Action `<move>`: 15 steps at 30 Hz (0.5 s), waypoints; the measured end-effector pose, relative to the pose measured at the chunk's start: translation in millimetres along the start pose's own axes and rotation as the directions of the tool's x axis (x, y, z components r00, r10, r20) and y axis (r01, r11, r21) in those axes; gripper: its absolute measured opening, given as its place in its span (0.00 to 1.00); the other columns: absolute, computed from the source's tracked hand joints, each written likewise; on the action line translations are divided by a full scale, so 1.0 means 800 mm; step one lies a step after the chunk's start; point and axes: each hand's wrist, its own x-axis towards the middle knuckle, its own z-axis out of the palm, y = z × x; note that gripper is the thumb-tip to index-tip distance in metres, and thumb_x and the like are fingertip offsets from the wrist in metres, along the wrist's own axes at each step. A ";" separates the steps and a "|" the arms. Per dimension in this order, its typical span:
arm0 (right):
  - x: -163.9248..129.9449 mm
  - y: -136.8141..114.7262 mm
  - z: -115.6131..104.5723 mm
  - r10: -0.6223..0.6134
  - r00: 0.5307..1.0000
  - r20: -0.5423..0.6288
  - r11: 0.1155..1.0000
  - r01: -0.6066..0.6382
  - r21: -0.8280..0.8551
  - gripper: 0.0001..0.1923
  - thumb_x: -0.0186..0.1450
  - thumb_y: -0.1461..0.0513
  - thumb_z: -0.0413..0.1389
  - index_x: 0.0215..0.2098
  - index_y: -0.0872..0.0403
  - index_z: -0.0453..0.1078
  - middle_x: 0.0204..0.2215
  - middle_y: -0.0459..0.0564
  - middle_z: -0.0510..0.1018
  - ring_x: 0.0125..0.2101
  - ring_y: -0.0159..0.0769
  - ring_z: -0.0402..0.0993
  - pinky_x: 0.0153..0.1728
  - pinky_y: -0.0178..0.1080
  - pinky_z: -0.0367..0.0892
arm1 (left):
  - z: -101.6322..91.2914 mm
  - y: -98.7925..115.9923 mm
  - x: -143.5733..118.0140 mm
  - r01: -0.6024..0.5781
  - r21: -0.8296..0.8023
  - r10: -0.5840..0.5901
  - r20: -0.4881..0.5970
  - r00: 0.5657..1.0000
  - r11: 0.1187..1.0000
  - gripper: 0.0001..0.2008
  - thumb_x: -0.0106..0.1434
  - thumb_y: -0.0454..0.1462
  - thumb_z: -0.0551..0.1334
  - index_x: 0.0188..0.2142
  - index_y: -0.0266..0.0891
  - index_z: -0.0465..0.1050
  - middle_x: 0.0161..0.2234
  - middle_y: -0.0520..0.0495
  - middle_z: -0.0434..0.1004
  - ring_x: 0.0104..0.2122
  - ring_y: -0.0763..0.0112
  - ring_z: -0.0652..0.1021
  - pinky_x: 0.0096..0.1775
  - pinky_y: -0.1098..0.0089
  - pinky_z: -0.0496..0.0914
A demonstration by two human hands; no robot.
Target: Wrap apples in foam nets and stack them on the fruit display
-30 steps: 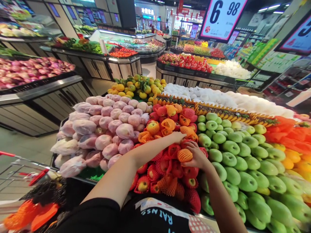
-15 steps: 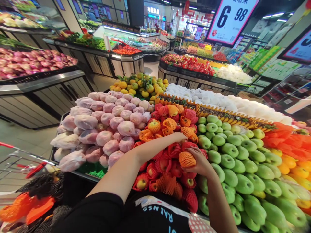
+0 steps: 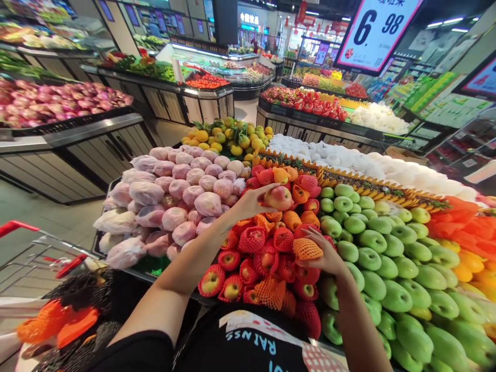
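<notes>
My left hand grips a bare red-and-yellow apple, raised above the heap of net-wrapped apples. Lower and to the right, my right hand has its fingers curled over an orange foam net. Whether an apple sits inside that net, I cannot tell. Red and orange foam nets cover most of the apples around both hands. Several show their tops through the net openings.
Bagged pink fruit is stacked left of the heap, green apples on the right. Yellow-green citrus and white-wrapped fruit lie behind. A shopping cart stands at the left; a price sign hangs overhead.
My left hand has moved up and left out of the heap, and the bare apple now shows in its grip. My right hand stays low, still on the orange net.
</notes>
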 end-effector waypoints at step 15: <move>0.170 0.064 -0.008 0.327 0.834 -0.444 0.867 -0.452 -0.211 0.51 0.49 0.48 0.70 0.65 0.56 0.59 0.57 0.69 0.72 0.56 0.64 0.71 0.55 0.59 0.65 | -0.032 -0.021 -0.184 0.000 -0.667 -0.444 -0.496 0.746 0.745 0.44 0.41 0.41 0.80 0.59 0.44 0.74 0.46 0.44 0.85 0.51 0.53 0.81 0.50 0.63 0.77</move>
